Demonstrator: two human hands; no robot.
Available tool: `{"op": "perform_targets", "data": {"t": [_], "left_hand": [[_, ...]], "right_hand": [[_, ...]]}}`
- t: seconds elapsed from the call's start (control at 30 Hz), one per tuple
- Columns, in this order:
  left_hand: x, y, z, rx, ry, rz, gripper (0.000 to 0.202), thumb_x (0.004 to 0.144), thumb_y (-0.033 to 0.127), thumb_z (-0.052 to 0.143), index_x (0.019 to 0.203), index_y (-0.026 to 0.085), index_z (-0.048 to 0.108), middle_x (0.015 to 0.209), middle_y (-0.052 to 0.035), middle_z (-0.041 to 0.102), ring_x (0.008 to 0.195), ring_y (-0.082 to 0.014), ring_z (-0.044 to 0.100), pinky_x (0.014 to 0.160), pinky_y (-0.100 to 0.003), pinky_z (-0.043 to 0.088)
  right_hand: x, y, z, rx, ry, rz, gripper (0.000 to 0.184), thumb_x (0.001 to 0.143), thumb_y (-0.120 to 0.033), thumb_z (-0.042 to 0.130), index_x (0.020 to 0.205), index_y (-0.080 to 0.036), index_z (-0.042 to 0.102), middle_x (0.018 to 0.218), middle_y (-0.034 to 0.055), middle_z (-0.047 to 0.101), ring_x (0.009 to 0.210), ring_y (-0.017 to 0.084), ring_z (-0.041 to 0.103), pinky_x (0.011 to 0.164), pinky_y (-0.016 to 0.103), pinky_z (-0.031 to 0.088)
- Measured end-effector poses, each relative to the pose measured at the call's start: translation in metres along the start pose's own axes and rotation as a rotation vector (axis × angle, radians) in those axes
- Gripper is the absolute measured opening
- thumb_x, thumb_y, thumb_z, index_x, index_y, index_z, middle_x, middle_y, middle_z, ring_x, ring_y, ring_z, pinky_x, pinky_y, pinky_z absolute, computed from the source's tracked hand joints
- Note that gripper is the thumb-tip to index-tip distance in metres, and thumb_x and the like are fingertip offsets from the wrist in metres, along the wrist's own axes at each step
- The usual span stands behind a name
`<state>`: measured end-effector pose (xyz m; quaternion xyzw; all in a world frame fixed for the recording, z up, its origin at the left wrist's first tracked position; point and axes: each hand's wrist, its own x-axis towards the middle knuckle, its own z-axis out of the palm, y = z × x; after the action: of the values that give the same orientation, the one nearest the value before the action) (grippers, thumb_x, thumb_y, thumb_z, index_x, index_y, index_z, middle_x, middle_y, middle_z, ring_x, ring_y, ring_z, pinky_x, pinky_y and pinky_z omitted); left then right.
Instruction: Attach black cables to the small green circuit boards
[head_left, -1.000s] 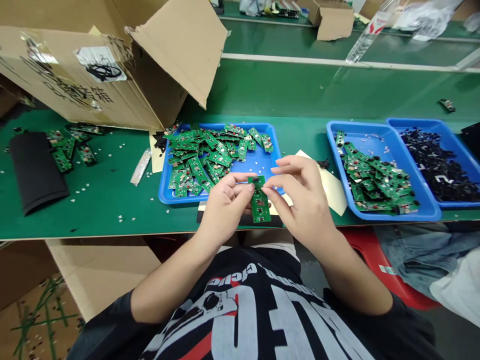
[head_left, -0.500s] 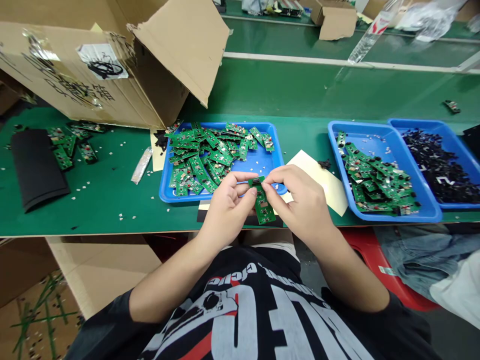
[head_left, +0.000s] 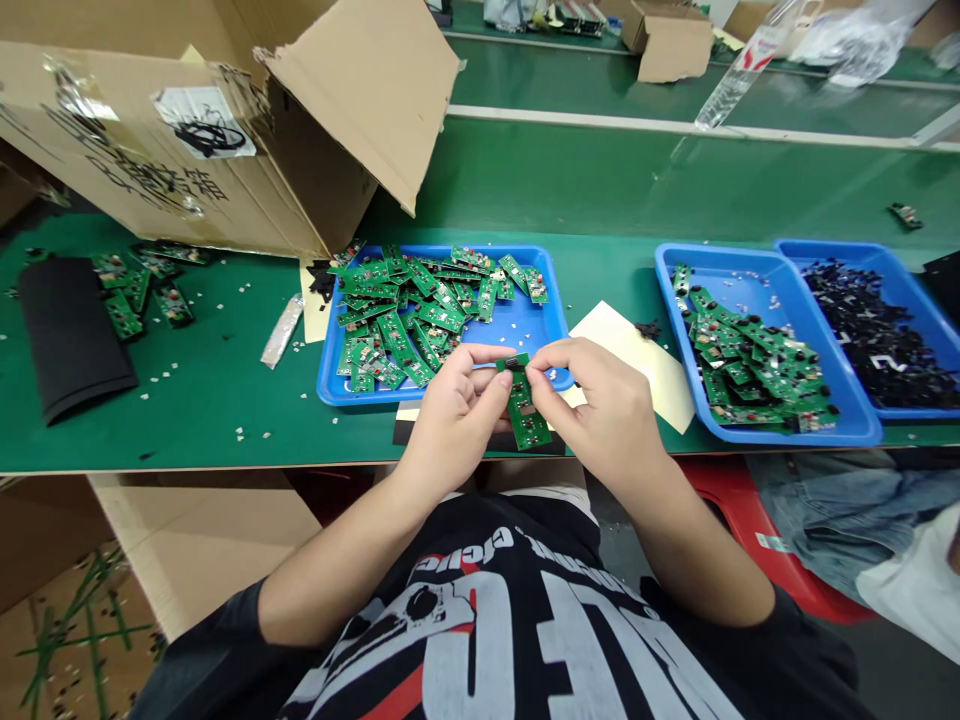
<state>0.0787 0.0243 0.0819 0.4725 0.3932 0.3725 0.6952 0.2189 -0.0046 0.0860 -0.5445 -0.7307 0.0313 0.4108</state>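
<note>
Your left hand point(head_left: 457, 415) and right hand point(head_left: 604, 405) both pinch the far end of one green circuit board point(head_left: 525, 408), held above the table's near edge point(head_left: 187, 440), just near of the left blue tray point(head_left: 525, 325) of boards.

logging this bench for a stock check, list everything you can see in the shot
held board: one, green, pinched between both hands
middle tray: one, blue, behind the hands, holding a board heap
right tray: one, blue, holding a smaller board pile
far-right tray: one, blue, holding black parts
loose boards: several, green, on the table at left
mat: one, black, far left
cardboard box: one, brown, open, back left
paper sheet: one, cream, between the trays
table: one, green
left hand: one, bare, gripping the held board
right hand: one, bare, fingertips at its top end
</note>
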Motion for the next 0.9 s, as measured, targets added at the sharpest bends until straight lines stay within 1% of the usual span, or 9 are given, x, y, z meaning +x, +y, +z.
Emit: {"op": "perform_targets", "data": {"t": [0.17,0.33,0.4,0.5,0.57,0.63,0.73,0.8,0.9], "left_hand": [[0.001,-0.001,0.000,0.001,0.000,0.011,0.020,0.080,0.028,0.061,0.095,0.018,0.052,0.053,0.0088,0.047,0.048,-0.0065,0.051,0.046,-0.016,0.048],[0.003,-0.004,-0.002,0.045,0.014,0.067,0.019,0.080,0.030,0.061,0.093,0.018,0.054,0.060,0.0051,0.054,0.050,-0.0081,0.054,0.047,-0.019,0.051],[0.003,-0.004,-0.004,0.108,0.017,0.102,0.019,0.080,0.030,0.062,0.093,0.018,0.055,0.060,0.0045,0.056,0.047,-0.0082,0.052,0.043,-0.019,0.046],[0.002,-0.004,-0.007,0.203,0.009,0.145,0.015,0.082,0.028,0.060,0.094,0.019,0.058,0.054,0.0062,0.052,0.041,-0.0074,0.045,0.038,-0.019,0.034],[0.002,-0.004,-0.009,0.259,0.024,0.186,0.014,0.084,0.027,0.058,0.095,0.020,0.061,0.050,0.0070,0.048,0.040,-0.0074,0.040,0.041,-0.020,0.032],[0.002,-0.005,-0.010,0.315,0.059,0.235,0.014,0.085,0.027,0.056,0.095,0.020,0.063,0.049,0.0070,0.046,0.041,-0.0078,0.037,0.045,-0.022,0.033],[0.003,-0.006,-0.010,0.362,0.099,0.286,0.014,0.086,0.028,0.055,0.093,0.020,0.064,0.051,0.0056,0.048,0.046,-0.0092,0.040,0.050,-0.023,0.037],[0.003,-0.007,-0.010,0.362,0.114,0.293,0.014,0.086,0.030,0.056,0.091,0.020,0.064,0.053,0.0048,0.049,0.047,-0.0094,0.042,0.050,-0.022,0.037],[0.002,-0.008,-0.007,0.354,0.137,0.296,0.014,0.086,0.031,0.056,0.088,0.020,0.064,0.055,0.0048,0.049,0.045,-0.0081,0.037,0.047,-0.021,0.034]], "right_hand": [[0.000,0.000,0.001,-0.010,-0.011,-0.001,0.013,0.086,-0.013,0.050,0.076,-0.018,0.057,0.073,0.0032,0.064,0.070,0.015,0.061,0.067,0.027,0.048],[0.001,0.001,0.000,-0.033,-0.017,0.012,0.013,0.086,-0.015,0.050,0.077,-0.019,0.057,0.074,0.0032,0.064,0.071,0.016,0.061,0.067,0.028,0.048],[0.001,0.003,-0.001,-0.041,-0.019,0.014,0.012,0.086,-0.015,0.051,0.078,-0.019,0.058,0.075,0.0034,0.065,0.072,0.016,0.061,0.068,0.029,0.048],[0.001,0.006,-0.003,-0.045,-0.044,0.015,0.010,0.087,-0.016,0.052,0.081,-0.018,0.060,0.077,0.0038,0.066,0.073,0.016,0.061,0.069,0.029,0.048],[0.000,0.006,-0.004,-0.041,-0.066,0.018,0.010,0.087,-0.017,0.053,0.082,-0.018,0.061,0.078,0.0041,0.066,0.073,0.016,0.061,0.069,0.029,0.048],[0.000,0.006,-0.005,-0.025,-0.080,0.016,0.010,0.087,-0.017,0.052,0.083,-0.017,0.062,0.079,0.0044,0.067,0.074,0.016,0.061,0.068,0.028,0.048],[-0.001,0.004,-0.005,-0.005,-0.081,0.015,0.010,0.087,-0.016,0.053,0.083,-0.016,0.062,0.078,0.0051,0.066,0.073,0.015,0.061,0.068,0.027,0.047],[-0.003,0.003,-0.005,-0.004,-0.068,0.016,0.010,0.086,-0.016,0.053,0.082,-0.015,0.062,0.078,0.0054,0.066,0.073,0.016,0.061,0.068,0.028,0.047],[-0.004,0.000,-0.004,-0.016,-0.048,0.022,0.010,0.086,-0.017,0.053,0.080,-0.017,0.061,0.077,0.0051,0.066,0.073,0.016,0.061,0.067,0.029,0.047]]}}
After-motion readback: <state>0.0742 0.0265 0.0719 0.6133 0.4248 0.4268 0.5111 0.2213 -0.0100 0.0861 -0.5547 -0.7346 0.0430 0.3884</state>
